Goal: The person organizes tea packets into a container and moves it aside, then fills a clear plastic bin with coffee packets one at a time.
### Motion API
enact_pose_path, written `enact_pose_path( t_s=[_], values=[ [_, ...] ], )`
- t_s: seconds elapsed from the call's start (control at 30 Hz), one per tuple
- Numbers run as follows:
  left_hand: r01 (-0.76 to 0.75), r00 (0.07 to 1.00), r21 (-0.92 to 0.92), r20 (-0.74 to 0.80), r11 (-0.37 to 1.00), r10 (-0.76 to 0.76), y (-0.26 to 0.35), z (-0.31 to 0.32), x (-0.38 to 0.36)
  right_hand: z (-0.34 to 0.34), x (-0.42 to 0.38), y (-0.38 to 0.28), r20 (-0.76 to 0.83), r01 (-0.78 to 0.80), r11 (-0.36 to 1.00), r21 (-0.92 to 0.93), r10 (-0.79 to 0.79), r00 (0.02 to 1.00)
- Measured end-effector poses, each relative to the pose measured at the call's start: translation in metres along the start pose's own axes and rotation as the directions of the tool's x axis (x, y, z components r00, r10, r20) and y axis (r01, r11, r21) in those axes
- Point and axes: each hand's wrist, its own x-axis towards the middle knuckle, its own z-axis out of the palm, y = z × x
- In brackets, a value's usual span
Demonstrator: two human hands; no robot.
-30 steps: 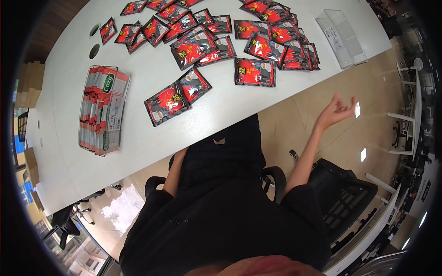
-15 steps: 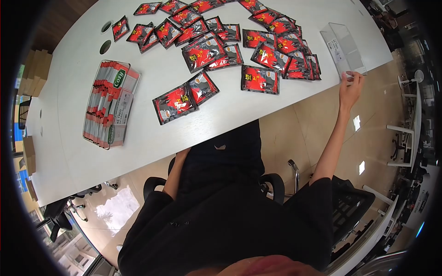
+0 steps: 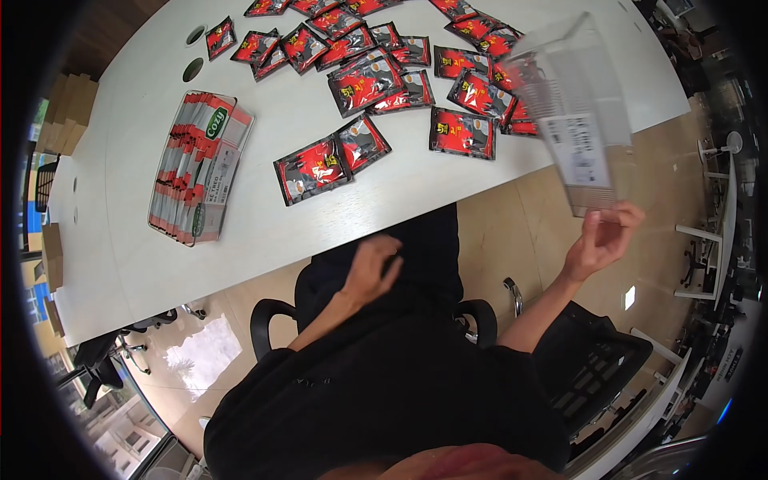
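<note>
Grip: my right hand [image 3: 598, 244] pinches the near end of the clear box [image 3: 578, 148] between thumb and fingers.
Left hand [image 3: 372, 270]: fingers parted, loosely curled, above my lap.
Clear box: 2 o'clock, blurred, across the table [image 3: 264, 232] edge.
Sachets [image 3: 462, 134]: spread around 12 o'clock.
Packed box [image 3: 192, 172]: 10 o'clock, on the table.

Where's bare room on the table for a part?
Bare tabletop between the Cozy box and front sachet pair, and left of that box. Crowded: far middle, overlapping sachets. Right end partly hidden behind the clear box in the right hand.
</note>
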Motion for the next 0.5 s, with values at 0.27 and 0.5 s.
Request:
enact_pose_path(
  t_s=[0.27, 0.5],
  values=[
    [-0.188, 0.833, 0.275, -0.465, 0.943, 0.301, 0.091, -0.094, 0.135, 0.082, -0.045, -0.041, 0.251, 0.029, 0.999, 0.032, -0.036, 0.967],
    [0.146, 0.957, -0.242, -0.213, 0.959, -0.200, 0.045, -0.123, 0.150, 0.090, -0.055, -0.058, 0.393, 0.079, 0.993, 0.084, -0.106, 0.913]
  ],
)
